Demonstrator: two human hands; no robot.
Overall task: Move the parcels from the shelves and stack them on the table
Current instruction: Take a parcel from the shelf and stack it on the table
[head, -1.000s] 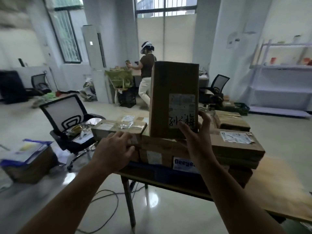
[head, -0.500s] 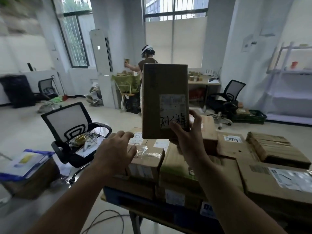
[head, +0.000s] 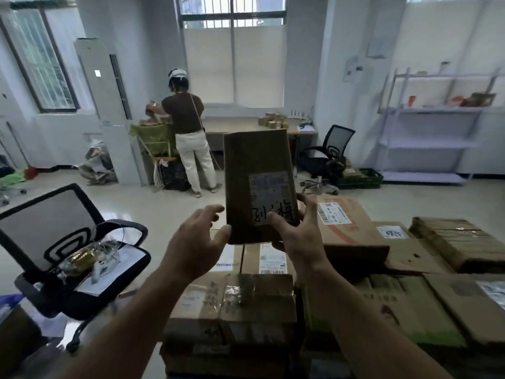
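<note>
A flat brown parcel (head: 254,170) with a white label and black handwriting stands upright above the stack of parcels (head: 235,305). My right hand (head: 297,233) grips its lower right corner, thumb on the front face. My left hand (head: 195,242) is at the lower left edge, fingers spread and thumb touching the corner. The stack of cardboard parcels covers the table beneath my arms; the tabletop itself is hidden. A larger box (head: 349,225) with a barcode label lies just right of the held parcel.
A black mesh office chair (head: 54,242) with clutter on its seat stands at the left. A person (head: 188,143) works at a desk by the window. A white shelf unit (head: 434,127) stands at the far right, a second chair (head: 328,157) near it.
I have stepped closer, so the stack now lies below me. The upright parcel sits lower in view, and my left hand has come up to its lower left corner.
</note>
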